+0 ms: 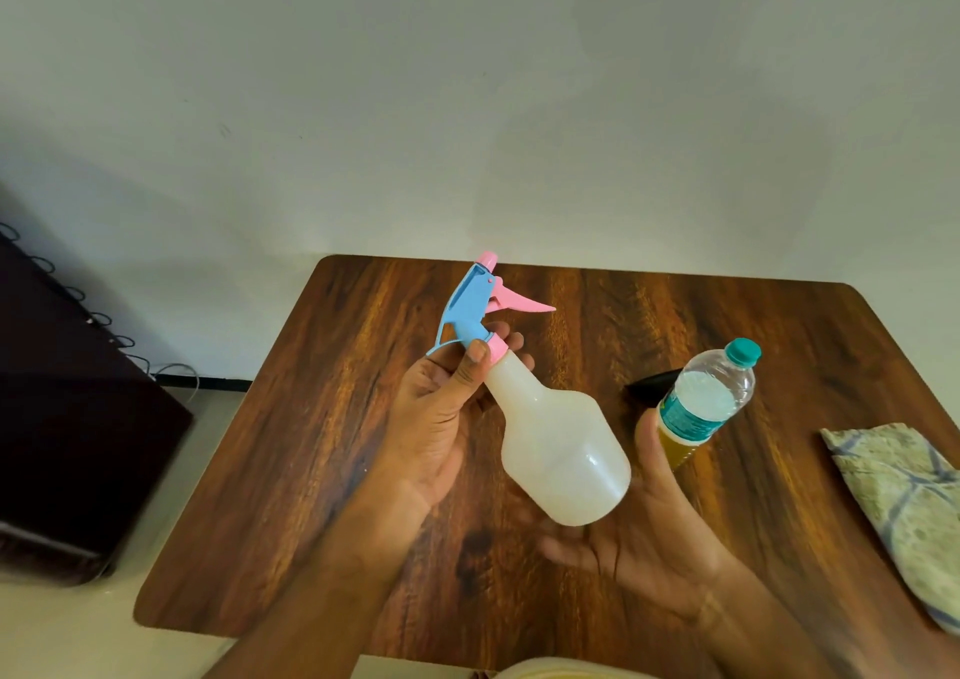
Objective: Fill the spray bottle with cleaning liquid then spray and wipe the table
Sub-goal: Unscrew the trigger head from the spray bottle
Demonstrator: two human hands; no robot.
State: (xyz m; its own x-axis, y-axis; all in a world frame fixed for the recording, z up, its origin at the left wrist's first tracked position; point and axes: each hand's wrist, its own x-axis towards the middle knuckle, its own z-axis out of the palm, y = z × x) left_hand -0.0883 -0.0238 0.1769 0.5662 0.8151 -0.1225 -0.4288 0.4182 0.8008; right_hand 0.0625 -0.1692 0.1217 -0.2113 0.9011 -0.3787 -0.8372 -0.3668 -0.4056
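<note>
A translucent white spray bottle [563,457] with a blue and pink trigger head [475,309] is held tilted above the wooden table [337,418], head pointing up and left. My left hand [441,418] grips its neck just below the pink collar. My right hand [639,538] lies palm up under the bottle's base, fingers fairly straight, thumb raised beside it. A clear plastic bottle [706,397] with a teal cap and yellowish liquid in its lower part stands just behind that thumb. A patterned pale cloth [904,512] lies at the table's right edge.
A small black object [653,382] lies on the table behind the clear bottle. A dark piece of furniture [78,418] stands on the floor to the left of the table. A plain wall rises right behind the table's far edge.
</note>
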